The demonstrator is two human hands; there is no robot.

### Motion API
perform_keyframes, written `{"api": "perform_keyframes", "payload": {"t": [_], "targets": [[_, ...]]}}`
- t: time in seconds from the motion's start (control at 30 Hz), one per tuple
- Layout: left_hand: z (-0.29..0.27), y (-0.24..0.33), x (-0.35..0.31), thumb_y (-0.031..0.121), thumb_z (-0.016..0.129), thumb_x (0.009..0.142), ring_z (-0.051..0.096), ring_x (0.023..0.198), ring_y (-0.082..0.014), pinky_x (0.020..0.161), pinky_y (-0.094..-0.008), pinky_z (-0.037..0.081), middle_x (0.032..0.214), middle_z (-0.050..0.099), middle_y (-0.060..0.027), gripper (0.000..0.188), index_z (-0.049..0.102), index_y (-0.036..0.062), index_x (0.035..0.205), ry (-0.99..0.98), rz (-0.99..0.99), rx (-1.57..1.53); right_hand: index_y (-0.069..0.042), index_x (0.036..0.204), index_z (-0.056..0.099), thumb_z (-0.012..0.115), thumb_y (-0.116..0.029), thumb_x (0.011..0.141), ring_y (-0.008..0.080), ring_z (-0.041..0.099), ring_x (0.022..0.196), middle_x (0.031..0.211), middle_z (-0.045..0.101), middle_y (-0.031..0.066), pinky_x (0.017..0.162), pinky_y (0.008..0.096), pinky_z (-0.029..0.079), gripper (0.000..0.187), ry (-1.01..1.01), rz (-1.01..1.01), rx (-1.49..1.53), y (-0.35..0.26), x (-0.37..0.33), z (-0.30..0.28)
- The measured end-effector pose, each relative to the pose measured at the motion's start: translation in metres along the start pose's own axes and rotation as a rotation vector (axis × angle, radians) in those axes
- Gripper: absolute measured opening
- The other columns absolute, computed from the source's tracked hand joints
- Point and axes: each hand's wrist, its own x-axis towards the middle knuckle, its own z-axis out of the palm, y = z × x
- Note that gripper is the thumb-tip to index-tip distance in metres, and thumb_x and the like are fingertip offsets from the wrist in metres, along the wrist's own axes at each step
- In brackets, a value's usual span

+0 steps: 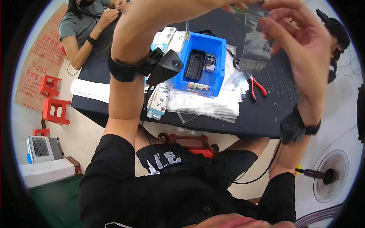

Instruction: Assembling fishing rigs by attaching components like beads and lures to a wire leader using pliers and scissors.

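A clear, glossy plastic sheet or bag (255,47) hangs raised over the right part of the black-covered table. My right hand (300,41) is at its upper right edge, thumb and curled fingers closing on the plastic. My left hand (171,17) reaches across the top of the view towards the sheet's upper left. Most of its fingers are cut off by the upper edge, so its grip is hidden. Below the sheet lie red-handled pliers (257,89). Thin strands (279,85) are spread on the cloth beside them.
A blue bin (221,64) holds a black tray (195,64), a small dark box (210,62) and a battery (197,86). Clear bags (205,104) and printed packets (158,100) lie around it. Other people sit at the far left and right. Red stools (56,111) stand left.
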Motion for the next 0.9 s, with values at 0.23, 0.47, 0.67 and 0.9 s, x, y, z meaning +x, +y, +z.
{"api": "perform_keyframes", "payload": {"t": [0.23, 0.47, 0.67, 0.9], "targets": [[-0.004, -0.006, -0.003, 0.022, 0.077, 0.096, 0.071, 0.073, -0.0116, 0.065, -0.0274, 0.056, 0.083, 0.078, -0.0074, 0.02, 0.079, 0.0022, 0.1, 0.19, 0.183, 0.278, -0.004, 0.103, 0.076, 0.084, -0.016, 0.088, 0.0115, 0.073, 0.078, 0.086, 0.078, 0.006, 0.07, 0.0281, 0.057, 0.02, -0.084, 0.24, -0.214, 0.148, -0.014, 0.028], [-0.004, -0.017, -0.002, 0.02, 0.074, 0.1, 0.069, 0.066, -0.0083, 0.06, -0.0226, 0.055, 0.081, 0.077, -0.0061, 0.019, 0.079, 0.0018, 0.097, 0.195, 0.193, 0.194, -0.003, 0.096, 0.076, 0.086, -0.015, 0.084, 0.0206, 0.072, 0.075, 0.087, 0.079, 0.012, 0.07, 0.0332, 0.055, 0.019, -0.133, 0.161, -0.357, 0.215, -0.015, 0.07], [-0.002, -0.018, 0.0, 0.023, 0.074, 0.101, 0.069, 0.067, -0.0083, 0.06, -0.0224, 0.056, 0.08, 0.077, -0.006, 0.022, 0.08, 0.0023, 0.097, 0.244, 0.17, 0.238, -0.004, 0.102, 0.078, 0.085, -0.013, 0.084, 0.0197, 0.067, 0.072, 0.09, 0.076, 0.0126, 0.068, 0.035, 0.053, 0.022, -0.171, 0.229, -0.476, 0.215, -0.017, 0.067], [0.0, -0.012, -0.008, 0.027, 0.075, 0.101, 0.069, 0.066, -0.0087, 0.059, -0.0217, 0.056, 0.08, 0.077, -0.0063, 0.024, 0.08, 0.0036, 0.098, 0.315, 0.265, 0.386, -0.002, 0.105, 0.077, 0.08, -0.013, 0.088, 0.0171, 0.066, 0.078, 0.104, 0.078, 0.0072, 0.074, 0.0313, 0.054, 0.02, -0.206, 0.193, -0.505, 0.197, -0.026, 0.034]]}}
